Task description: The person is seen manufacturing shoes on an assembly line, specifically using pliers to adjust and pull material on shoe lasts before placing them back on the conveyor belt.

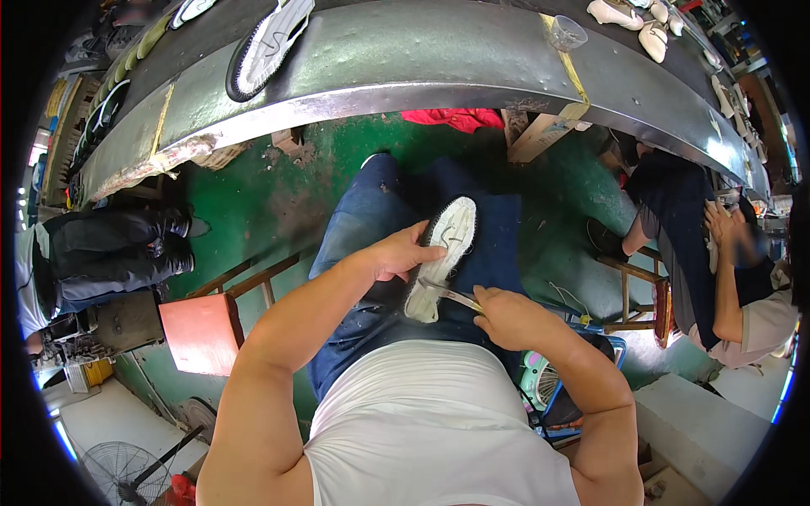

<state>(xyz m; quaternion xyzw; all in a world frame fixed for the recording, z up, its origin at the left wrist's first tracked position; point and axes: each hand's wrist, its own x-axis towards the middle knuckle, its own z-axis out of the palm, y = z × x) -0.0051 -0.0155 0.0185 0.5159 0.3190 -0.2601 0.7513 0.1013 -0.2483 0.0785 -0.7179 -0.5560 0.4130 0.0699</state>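
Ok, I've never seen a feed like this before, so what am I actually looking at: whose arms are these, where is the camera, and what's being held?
This single picture comes from a wide fisheye camera worn on a person's head, looking down, so straight edges bend near the rim. The two bare arms rising from the lower edge are that person's own, and they sit with their jeans-clad lap below. The left hand grips a shoe sole, white with a black rim, tread side up. The right hand holds a thin metal tool against the sole's near end; I cannot tell what kind of tool it is. Ahead runs a long grey conveyor belt carrying another sole and pale shoe parts. To the right, another seated person works. A red stool stands on the left.
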